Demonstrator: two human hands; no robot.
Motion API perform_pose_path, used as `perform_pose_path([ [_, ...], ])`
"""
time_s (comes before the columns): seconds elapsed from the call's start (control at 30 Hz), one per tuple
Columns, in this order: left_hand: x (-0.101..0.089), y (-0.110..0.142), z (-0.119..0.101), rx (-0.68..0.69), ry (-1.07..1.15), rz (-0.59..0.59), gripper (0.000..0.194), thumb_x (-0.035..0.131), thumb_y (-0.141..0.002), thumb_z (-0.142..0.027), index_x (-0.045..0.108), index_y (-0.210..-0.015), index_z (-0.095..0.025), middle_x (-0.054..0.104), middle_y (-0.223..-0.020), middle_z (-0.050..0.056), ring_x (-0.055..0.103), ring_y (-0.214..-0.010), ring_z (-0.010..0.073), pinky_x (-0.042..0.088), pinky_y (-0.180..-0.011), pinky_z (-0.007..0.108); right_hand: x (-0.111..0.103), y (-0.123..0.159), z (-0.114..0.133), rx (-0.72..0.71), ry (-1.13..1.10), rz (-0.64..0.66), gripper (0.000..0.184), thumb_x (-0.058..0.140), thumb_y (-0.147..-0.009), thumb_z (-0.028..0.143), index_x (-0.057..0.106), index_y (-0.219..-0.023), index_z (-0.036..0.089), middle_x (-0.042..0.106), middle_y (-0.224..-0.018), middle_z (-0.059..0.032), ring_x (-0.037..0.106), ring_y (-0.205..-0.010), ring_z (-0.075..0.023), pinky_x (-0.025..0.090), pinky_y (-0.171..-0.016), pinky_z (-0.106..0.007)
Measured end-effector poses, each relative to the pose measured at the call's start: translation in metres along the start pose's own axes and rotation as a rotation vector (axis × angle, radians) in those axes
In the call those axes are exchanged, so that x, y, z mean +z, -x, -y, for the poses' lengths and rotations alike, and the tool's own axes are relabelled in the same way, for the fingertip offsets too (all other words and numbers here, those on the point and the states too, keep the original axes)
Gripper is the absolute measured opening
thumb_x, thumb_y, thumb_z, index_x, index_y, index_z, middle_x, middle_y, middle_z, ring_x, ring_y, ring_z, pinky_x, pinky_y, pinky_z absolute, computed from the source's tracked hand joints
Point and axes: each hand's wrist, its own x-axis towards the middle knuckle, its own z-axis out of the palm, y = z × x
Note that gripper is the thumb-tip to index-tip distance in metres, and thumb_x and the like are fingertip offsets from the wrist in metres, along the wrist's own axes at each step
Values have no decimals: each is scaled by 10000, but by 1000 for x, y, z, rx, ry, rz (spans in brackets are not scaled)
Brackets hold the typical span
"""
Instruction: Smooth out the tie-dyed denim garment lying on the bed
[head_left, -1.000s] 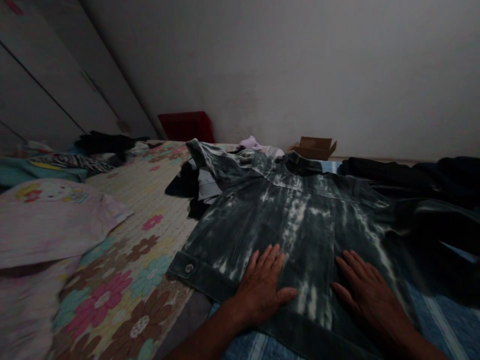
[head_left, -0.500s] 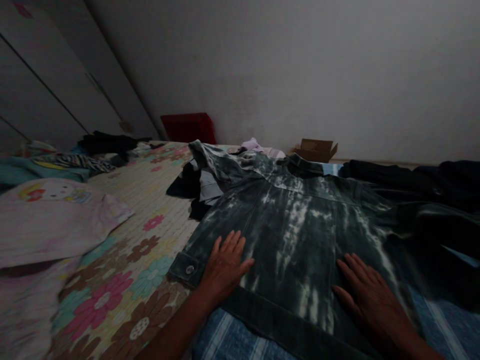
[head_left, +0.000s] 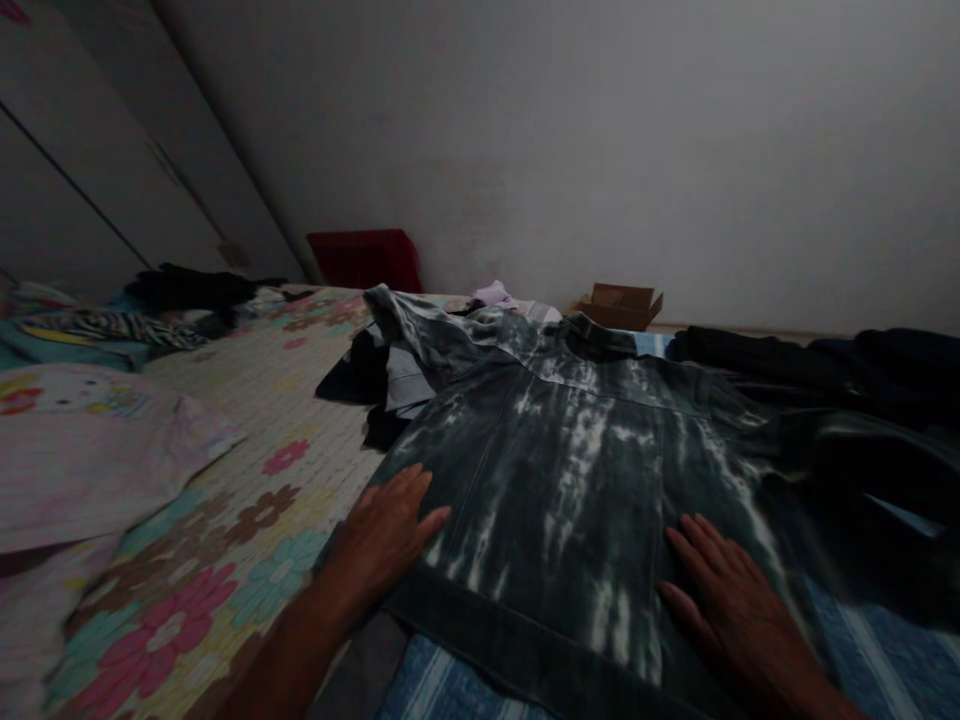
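Note:
A dark green tie-dye denim jacket (head_left: 577,450) lies spread out, back side up, on a bed. My left hand (head_left: 386,525) rests flat on its lower left corner, fingers apart, covering the hem button. My right hand (head_left: 724,590) presses flat on the jacket's lower right part, fingers spread. Neither hand holds anything. The jacket's left sleeve (head_left: 420,325) is bunched up toward the far side.
A flower-patterned bedspread (head_left: 247,500) lies to the left, with a pale printed cloth (head_left: 82,460) on it. Dark clothes (head_left: 825,365) are piled at the right, more clothes (head_left: 180,290) at the far left. A red crate (head_left: 364,258) and a cardboard box (head_left: 619,305) stand by the wall.
My left hand has slid leftward across the jacket from its middle to the lower left corner. My right hand has stayed nearly in place.

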Motion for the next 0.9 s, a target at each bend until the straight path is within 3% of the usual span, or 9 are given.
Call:
perform_pose_path([
  [0.07,1,-4,14,-37,7,-38,588,363,-885,-496,454,-1337,-132,372,-1460,135,311,-1355,270,246,-1085,474,-1,0,0,1,2,3,528,426,-897,505,538,-1282,162,457,-1391,-124,356,-1316,-298,359,-1034,-507],
  [0.17,12,-11,34,-99,51,10,640,310,-888,-503,382,-1386,-109,297,-1499,122,218,-1393,268,218,-1097,491,-2,0,1,3,6,8,531,424,-899,505,537,-1286,159,455,-1392,-125,351,-1319,-300,365,-1030,-509],
  [0.37,31,-19,56,-137,127,46,678,240,-888,-525,277,-1444,-139,221,-1527,107,210,-1397,248,226,-1096,481,-1,-1,1,15,11,22,531,425,-899,503,532,-1294,165,440,-1404,-119,353,-1318,-299,356,-1039,-511],
  [0.5,24,-16,49,-191,67,58,693,251,-884,-525,294,-1433,-105,260,-1508,151,233,-1386,289,233,-1074,537,-3,-3,3,16,20,27,527,438,-894,503,536,-1292,171,450,-1397,-114,361,-1314,-295,368,-1032,-503],
  [0.57,19,-13,39,-196,-5,-32,668,282,-881,-498,381,-1382,-69,282,-1492,185,233,-1382,317,223,-1070,552,-5,-4,4,18,19,28,522,439,-895,498,539,-1290,172,451,-1397,-112,365,-1311,-293,369,-1032,-501],
  [0.67,17,-8,22,-71,-24,-171,602,322,-880,-472,458,-1331,-96,297,-1494,156,235,-1384,293,221,-1092,491,-5,-5,5,21,11,29,515,441,-894,494,542,-1286,175,453,-1396,-111,369,-1309,-292,363,-1036,-499],
  [0.77,22,-9,10,14,55,-97,637,333,-875,-521,421,-1368,-129,301,-1496,125,261,-1377,277,247,-1093,467,-4,-4,4,24,7,19,513,445,-892,493,541,-1286,178,458,-1393,-110,369,-1309,-292,357,-1040,-498],
  [0.9,28,-14,7,-37,26,-32,756,349,-848,-576,346,-1410,-70,273,-1499,154,221,-1387,305,220,-1099,500,-2,-4,3,12,-6,6,520,448,-890,495,538,-1288,172,454,-1395,-115,365,-1311,-300,354,-1041,-504],
])
